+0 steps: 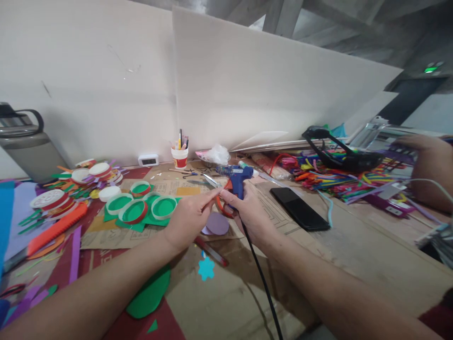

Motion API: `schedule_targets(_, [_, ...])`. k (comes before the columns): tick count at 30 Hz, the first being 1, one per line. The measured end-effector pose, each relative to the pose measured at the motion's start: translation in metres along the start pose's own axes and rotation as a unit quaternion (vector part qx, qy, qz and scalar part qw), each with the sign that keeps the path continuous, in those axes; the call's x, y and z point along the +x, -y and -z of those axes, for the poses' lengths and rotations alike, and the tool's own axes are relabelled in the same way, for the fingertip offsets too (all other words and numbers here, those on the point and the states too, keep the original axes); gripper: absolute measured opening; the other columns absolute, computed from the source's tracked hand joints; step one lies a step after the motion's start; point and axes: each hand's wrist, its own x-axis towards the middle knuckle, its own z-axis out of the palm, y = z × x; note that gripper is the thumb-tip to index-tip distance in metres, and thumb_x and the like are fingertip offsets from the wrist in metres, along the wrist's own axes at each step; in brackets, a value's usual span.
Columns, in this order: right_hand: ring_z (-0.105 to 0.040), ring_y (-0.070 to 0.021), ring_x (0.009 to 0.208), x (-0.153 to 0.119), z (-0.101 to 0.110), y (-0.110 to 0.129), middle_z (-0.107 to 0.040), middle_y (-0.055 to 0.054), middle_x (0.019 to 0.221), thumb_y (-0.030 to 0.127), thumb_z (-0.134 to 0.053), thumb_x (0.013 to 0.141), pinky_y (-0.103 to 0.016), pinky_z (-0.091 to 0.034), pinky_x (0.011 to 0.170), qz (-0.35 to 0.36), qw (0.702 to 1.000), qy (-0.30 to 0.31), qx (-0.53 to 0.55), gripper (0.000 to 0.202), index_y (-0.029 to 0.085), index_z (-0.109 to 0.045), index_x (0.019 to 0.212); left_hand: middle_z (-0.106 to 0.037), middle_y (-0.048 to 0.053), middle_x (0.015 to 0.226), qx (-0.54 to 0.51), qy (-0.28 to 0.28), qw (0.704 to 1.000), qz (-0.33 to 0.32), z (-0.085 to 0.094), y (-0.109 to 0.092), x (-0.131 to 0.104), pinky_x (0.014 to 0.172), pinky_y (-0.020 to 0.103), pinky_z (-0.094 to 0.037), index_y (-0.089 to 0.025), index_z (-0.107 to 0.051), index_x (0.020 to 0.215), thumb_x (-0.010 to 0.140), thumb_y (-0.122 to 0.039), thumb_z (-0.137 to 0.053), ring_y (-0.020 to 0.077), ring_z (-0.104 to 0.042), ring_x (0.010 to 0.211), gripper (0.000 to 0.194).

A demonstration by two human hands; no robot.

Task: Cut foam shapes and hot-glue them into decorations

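One blue glue gun (244, 178) sitting in right hand (255, 216) above cardboard (226, 307), fingers wrapping round handle, cord (259, 266) trailing toward wearer. Barrel's long axis running crosswise, nozzle pointing left, lying just beyond fingertips of left hand (191, 212). Left index pointing toward right thumb; cannot tell whether left fingers are pinching anything.

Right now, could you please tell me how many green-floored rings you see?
4 show clearly, beside the left hand: the back ring, left ring, front ring and right ring; others may be hidden.
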Motion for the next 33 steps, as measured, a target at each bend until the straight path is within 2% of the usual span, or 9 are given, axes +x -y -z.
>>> schedule_targets(4, [-0.039, -0.0065, 0.051, -0.0008, -0.0002, 0.0004, -0.051, 0.008, 0.069, 0.037, -0.083, 0.067, -0.023, -0.029, 0.047, 0.004, 1.0, -0.005, -0.002, 0.044, 0.023, -0.048, 0.088, -0.075, 0.002, 0.112, -0.001, 0.011, 1.0, 0.003, -0.0007, 0.0021, -0.0003, 0.091, 0.033, -0.049, -0.032, -0.069, 0.123, 0.089, -0.023, -0.056, 0.021, -0.069, 0.094, 0.038])
schedule_targets(11, [-0.038, -0.0063, 0.051, -0.003, -0.002, 0.0051, -0.05, 0.008, 0.07, 0.034, -0.083, 0.068, -0.023, -0.028, 0.048, -0.008, 1.0, 0.007, 0.015, 0.042, 0.023, -0.047, 0.087, -0.073, 0.003, 0.117, 0.021, 0.003, 1.0, -0.006, -0.001, 0.0036, -0.0009, 0.094, 0.034, -0.048, -0.03, -0.07, 0.122, 0.09, -0.025, -0.056, 0.0235, -0.067, 0.104, 0.036])
schedule_targets(18, [-0.039, -0.0061, 0.05, -0.0006, 0.0006, 0.0, -0.05, 0.009, 0.069, 0.037, -0.083, 0.068, -0.022, -0.028, 0.047, -0.009, 1.0, 0.025, 0.009, 0.046, 0.023, -0.045, 0.09, -0.072, 0.005, 0.118, 0.04, -0.007, 0.997, -0.066, -0.0001, 0.0003, 0.0005, 0.1, 0.035, -0.046, -0.026, -0.07, 0.121, 0.095, -0.028, -0.05, 0.0213, -0.065, 0.11, 0.033])
schedule_targets(21, [-0.039, -0.0062, 0.051, -0.0001, 0.0003, -0.0006, -0.051, 0.009, 0.069, 0.034, -0.085, 0.065, -0.023, -0.029, 0.048, -0.003, 1.0, 0.009, -0.011, 0.047, 0.023, -0.047, 0.09, -0.072, 0.006, 0.12, 0.07, -0.007, 0.994, -0.089, -0.0005, 0.0002, 0.0005, 0.102, 0.034, -0.046, -0.023, -0.069, 0.122, 0.096, -0.028, -0.048, 0.0205, -0.065, 0.111, 0.034])
schedule_targets(24, [-0.042, -0.0068, 0.054, -0.0003, -0.0006, 0.0008, -0.052, 0.008, 0.071, 0.03, -0.085, 0.063, -0.023, -0.031, 0.049, 0.007, 1.0, -0.006, -0.02, 0.045, 0.022, -0.049, 0.09, -0.071, 0.005, 0.121, 0.097, -0.01, 0.99, -0.099, -0.0014, 0.0016, 0.0005, 0.1, 0.034, -0.049, -0.023, -0.066, 0.127, 0.095, -0.023, -0.048, 0.0195, -0.066, 0.111, 0.036])
schedule_targets(27, [-0.04, -0.0068, 0.052, -0.0006, -0.0009, 0.0016, -0.05, 0.009, 0.068, 0.029, -0.083, 0.065, -0.023, -0.03, 0.048, 0.009, 1.0, 0.008, -0.018, 0.044, 0.023, -0.047, 0.089, -0.072, 0.004, 0.119, 0.117, -0.017, 0.987, -0.11, -0.0022, 0.0032, 0.001, 0.096, 0.033, -0.052, -0.023, -0.064, 0.128, 0.093, -0.017, -0.05, 0.0182, -0.067, 0.108, 0.038])
schedule_targets(33, [-0.042, -0.0067, 0.055, -0.0019, 0.0008, 0.0014, -0.051, 0.008, 0.071, 0.034, -0.083, 0.066, -0.023, -0.031, 0.05, 0.01, 0.999, 0.003, -0.04, 0.044, 0.023, -0.047, 0.089, -0.073, 0.005, 0.116, 0.144, -0.033, 0.978, -0.148, -0.0048, 0.0061, 0.0014, 0.097, 0.034, -0.053, -0.021, -0.066, 0.123, 0.095, -0.02, -0.049, 0.0179, -0.067, 0.106, 0.033])
